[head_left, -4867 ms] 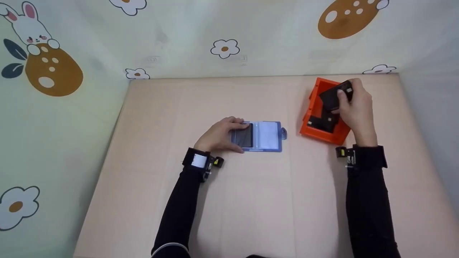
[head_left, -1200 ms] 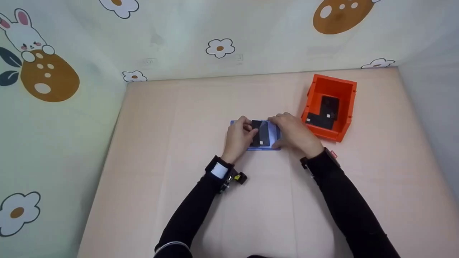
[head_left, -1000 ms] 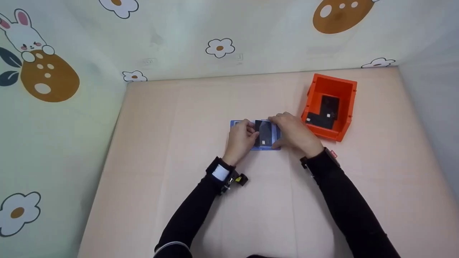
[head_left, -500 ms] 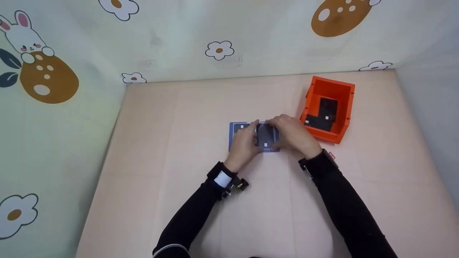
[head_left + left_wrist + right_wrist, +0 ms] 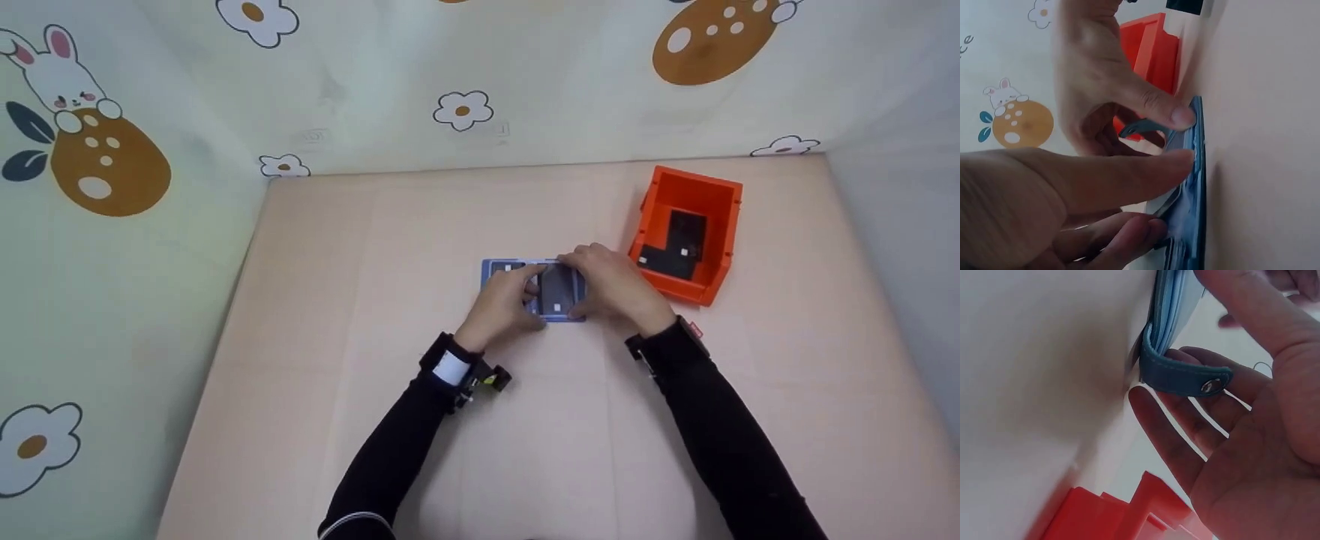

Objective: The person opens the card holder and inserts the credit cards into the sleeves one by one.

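A blue card holder (image 5: 486,271) lies spread open on the table, with a black card (image 5: 556,289) with a white square under the clear sleeve of its right page. Another dark card (image 5: 507,267) shows on the left page, mostly covered by my left hand (image 5: 496,309). This hand spans the middle of the holder, thumb at its near edge and fingertips at the card's inner edge. My right hand (image 5: 619,289) grips the holder's right end between thumb and fingers. In the right wrist view its snap strap (image 5: 1176,377) sticks out beside the fingers.
An orange bin (image 5: 694,196) stands right behind my right hand, holding two black cards (image 5: 686,229) with white squares. A patterned curtain (image 5: 375,97) hangs along the table's back and left edges. Bare tabletop (image 5: 540,442) stretches between my forearms.
Earlier my right hand lifted a black card from the bin; it then came to the holder. The card slid rightwards into the right sleeve. My left fingers have since spread over the holder's middle.
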`<action>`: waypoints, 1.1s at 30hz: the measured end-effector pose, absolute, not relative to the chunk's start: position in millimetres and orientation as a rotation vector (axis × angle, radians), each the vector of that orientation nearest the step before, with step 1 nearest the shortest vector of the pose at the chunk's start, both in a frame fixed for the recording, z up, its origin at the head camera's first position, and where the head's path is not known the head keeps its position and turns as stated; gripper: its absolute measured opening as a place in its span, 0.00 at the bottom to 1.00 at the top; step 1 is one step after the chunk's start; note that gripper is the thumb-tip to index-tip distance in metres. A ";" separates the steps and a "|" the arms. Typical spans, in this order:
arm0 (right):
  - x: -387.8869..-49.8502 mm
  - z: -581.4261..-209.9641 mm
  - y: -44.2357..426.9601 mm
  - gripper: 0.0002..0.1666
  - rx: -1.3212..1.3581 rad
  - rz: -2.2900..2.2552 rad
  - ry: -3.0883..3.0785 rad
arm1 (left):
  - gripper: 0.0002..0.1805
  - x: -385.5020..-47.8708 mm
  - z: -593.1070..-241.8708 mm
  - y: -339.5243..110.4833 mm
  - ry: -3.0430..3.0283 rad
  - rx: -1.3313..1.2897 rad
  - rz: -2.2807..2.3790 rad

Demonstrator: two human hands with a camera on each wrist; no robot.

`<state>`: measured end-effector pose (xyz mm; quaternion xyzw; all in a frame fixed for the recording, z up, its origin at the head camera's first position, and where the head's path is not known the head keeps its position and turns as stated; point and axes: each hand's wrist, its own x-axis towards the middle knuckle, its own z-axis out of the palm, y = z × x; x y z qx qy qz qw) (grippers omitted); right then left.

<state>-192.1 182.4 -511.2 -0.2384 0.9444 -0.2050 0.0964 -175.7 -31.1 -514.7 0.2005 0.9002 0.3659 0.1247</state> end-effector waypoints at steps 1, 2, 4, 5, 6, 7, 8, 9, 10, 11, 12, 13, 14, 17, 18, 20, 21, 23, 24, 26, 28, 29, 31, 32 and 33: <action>-192.4 -511.5 182.3 0.46 -0.701 -0.601 2.792 | 0.46 -178.3 -514.1 -35.2 2.608 0.599 1.054; -192.7 -511.9 182.2 0.46 -0.697 -0.601 2.785 | 0.47 -181.1 -513.8 -39.8 2.600 0.617 1.040; -193.2 -512.2 182.1 0.47 -0.682 -0.613 2.767 | 0.51 -187.7 -514.6 -50.5 2.616 0.671 0.980; -193.5 -512.3 181.8 0.47 -0.675 -0.621 2.757 | 0.53 -190.9 -515.7 -56.2 2.628 0.690 0.947; -193.5 -512.4 181.8 0.48 -0.671 -0.634 2.746 | 0.56 -194.1 -517.4 -61.8 2.633 0.698 0.924; -193.5 -512.3 181.8 0.49 -0.672 -0.643 2.737 | 0.58 -197.2 -519.7 -67.1 2.637 0.703 0.899; -193.5 -512.1 181.8 0.50 -0.672 -0.654 2.728 | 0.60 -199.8 -521.9 -72.0 2.643 0.705 0.874; -193.5 -511.8 181.8 0.51 -0.676 -0.663 2.720 | 0.62 -202.3 -524.3 -76.2 2.646 0.702 0.858; -193.5 -511.6 181.8 0.52 -0.680 -0.670 2.713 | 0.63 -204.2 -526.1 -79.5 2.642 0.690 0.856; -193.5 -511.5 181.9 0.52 -0.686 -0.677 2.709 | 0.63 -205.8 -528.1 -82.1 2.635 0.684 0.860; -193.6 -511.5 182.2 0.52 -0.690 -0.680 2.707 | 0.63 -207.1 -529.6 -84.0 2.629 0.682 0.870; -194.0 -511.7 182.5 0.53 -0.694 -0.680 2.706 | 0.63 -208.1 -530.9 -85.2 2.625 0.682 0.876; -194.4 -512.0 182.6 0.53 -0.692 -0.683 2.705 | 0.63 -208.7 -531.5 -85.7 2.621 0.682 0.885; -196.2 -514.0 183.0 0.52 -0.676 -0.715 2.698 | 0.64 -209.3 -532.9 -85.6 2.624 0.674 0.889; -196.9 -515.3 183.1 0.52 -0.668 -0.735 2.694 | 0.64 -209.1 -533.0 -85.2 2.627 0.668 0.884; -198.2 -517.3 183.0 0.51 -0.654 -0.788 2.685 | 0.64 -208.9 -532.9 -84.2 2.627 0.654 0.879; -198.8 -518.4 183.0 0.50 -0.650 -0.817 2.678 | 0.64 -208.8 -532.8 -83.8 2.628 0.651 0.874; -200.1 -520.0 183.0 0.48 -0.640 -0.889 2.667 | 0.64 -208.7 -532.7 -83.2 2.629 0.651 0.862; -200.9 -520.1 182.6 0.47 -0.626 -0.931 2.658 | 0.64 -208.8 -532.6 -83.1 2.630 0.653 0.858; -202.5 -520.0 181.7 0.44 -0.591 -1.027 2.631 | 0.64 -209.0 -532.8 -83.1 2.633 0.659 0.848; -204.6 -520.5 180.5 0.41 -0.537 -1.129 2.596 | 0.64 -209.2 -533.2 -83.2 2.639 0.664 0.838; -205.5 -520.7 179.8 0.40 -0.507 -1.175 2.579 | 0.64 -209.4 -533.3 -83.2 2.642 0.666 0.835; -206.3 -521.3 178.5 0.37 -0.450 -1.253 2.548 | 0.64 -209.4 -533.7 -83.2 2.645 0.669 0.831; -206.7 -521.9 178.0 0.36 -0.424 -1.285 2.538 | 0.64 -209.3 -533.7 -83.2 2.645 0.668 0.833; -206.9 -522.5 177.3 0.35 -0.404 -1.311 2.533 | 0.64 -209.2 -533.8 -83.2 2.646 0.666 0.832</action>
